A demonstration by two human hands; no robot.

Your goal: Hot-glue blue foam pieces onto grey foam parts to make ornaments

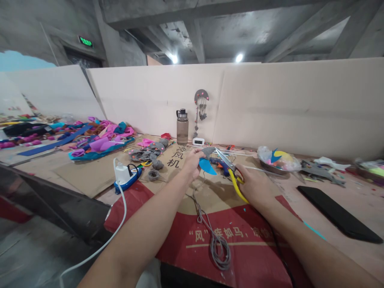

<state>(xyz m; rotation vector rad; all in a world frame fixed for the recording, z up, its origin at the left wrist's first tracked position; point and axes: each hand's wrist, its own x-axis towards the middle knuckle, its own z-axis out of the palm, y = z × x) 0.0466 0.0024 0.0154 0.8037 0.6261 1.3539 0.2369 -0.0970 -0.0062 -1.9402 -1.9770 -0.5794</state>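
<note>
Between the fingers of my left hand (192,163) is a piece of grey felt (209,151), with a blue felt piece (207,166) hanging below it. My right hand (250,182) grips yellow-handled scissors (235,184), their blades pointing up and left to the edge of the grey felt. Whether the blades touch the felt I cannot tell. Behind the scissors lies a dark blue tool (223,167), partly hidden. A loose coil of grey cord (220,250) rests on the red and brown cardboard (186,232) below my hands.
A water bottle (182,128) and small white clock (198,141) stand by the back board, where a grey felt hanging (201,97) is fixed. Left are a power strip (127,180), grey felt pieces (147,152) and coloured felt (105,142). Right are a bowl (271,168) and black phone (339,212).
</note>
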